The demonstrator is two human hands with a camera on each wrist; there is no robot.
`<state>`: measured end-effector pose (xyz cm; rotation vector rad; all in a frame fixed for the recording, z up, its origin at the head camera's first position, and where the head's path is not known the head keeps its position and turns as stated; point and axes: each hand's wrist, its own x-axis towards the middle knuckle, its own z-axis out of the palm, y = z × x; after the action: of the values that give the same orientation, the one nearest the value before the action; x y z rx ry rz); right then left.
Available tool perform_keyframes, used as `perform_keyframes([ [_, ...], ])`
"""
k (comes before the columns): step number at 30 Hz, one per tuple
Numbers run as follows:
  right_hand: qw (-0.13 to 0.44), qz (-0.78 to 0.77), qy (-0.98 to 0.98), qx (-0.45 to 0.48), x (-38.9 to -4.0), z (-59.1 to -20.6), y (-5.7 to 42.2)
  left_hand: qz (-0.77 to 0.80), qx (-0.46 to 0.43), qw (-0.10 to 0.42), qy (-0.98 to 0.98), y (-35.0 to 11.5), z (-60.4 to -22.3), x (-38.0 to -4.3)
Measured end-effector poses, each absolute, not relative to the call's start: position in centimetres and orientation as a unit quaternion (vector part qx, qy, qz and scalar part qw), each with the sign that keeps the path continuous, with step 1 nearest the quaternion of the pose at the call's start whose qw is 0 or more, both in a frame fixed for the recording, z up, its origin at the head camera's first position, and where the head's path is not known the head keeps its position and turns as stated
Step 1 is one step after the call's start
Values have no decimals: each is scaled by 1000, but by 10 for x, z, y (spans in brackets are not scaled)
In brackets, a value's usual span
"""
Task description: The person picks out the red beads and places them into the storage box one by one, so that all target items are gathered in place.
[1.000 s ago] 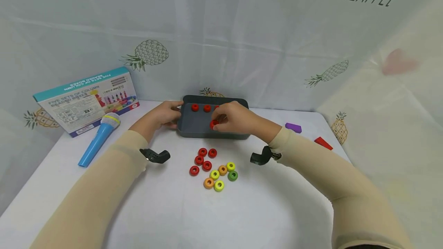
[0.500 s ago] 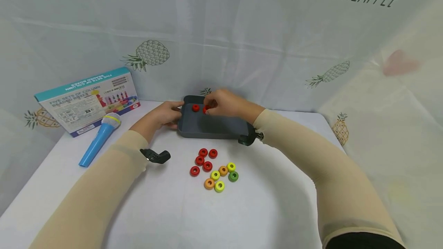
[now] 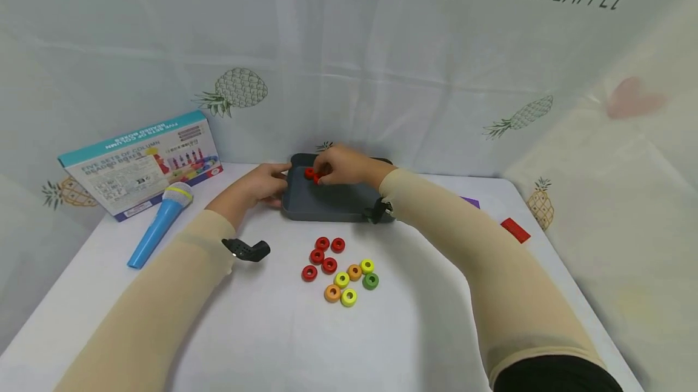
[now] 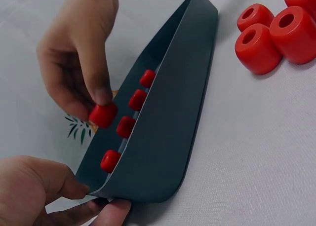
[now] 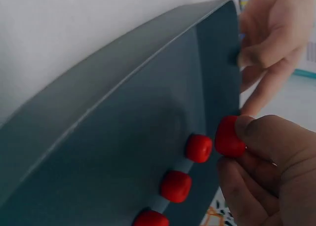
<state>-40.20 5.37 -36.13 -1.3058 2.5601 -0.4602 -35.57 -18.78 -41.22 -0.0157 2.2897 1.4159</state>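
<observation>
My left hand [image 3: 260, 183] grips the left end of a dark grey tray [image 3: 311, 215], thumb at the rim and fingers beneath, as the left wrist view shows. Over the tray's back left part, my right hand [image 3: 349, 165] pinches a red bead [image 5: 230, 137] between thumb and fingers. Several red beads [image 4: 109, 161] stand in a row inside the tray, along its far side. The held bead is close beside the row's left end. In the head view the right hand hides most of that row.
Loose red beads [image 3: 329, 265] lie in front of the tray, with yellow beads [image 3: 349, 297], orange beads [image 3: 332, 293] and a green bead [image 3: 371, 281]. At left are a toy microphone [image 3: 162, 222] and a cardboard box [image 3: 144, 165]. A red block [image 3: 515, 230] lies far right.
My right hand has moved left and back over the tray, from its front middle to the row's left end, with the red bead in its fingers. My left hand stays at the tray.
</observation>
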Motion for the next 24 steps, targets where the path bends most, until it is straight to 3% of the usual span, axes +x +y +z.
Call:
perform_keyframes([
  [24,138,-123,861,-474,-424,-393,40,512,-2,228,828,-189,-414,-359],
])
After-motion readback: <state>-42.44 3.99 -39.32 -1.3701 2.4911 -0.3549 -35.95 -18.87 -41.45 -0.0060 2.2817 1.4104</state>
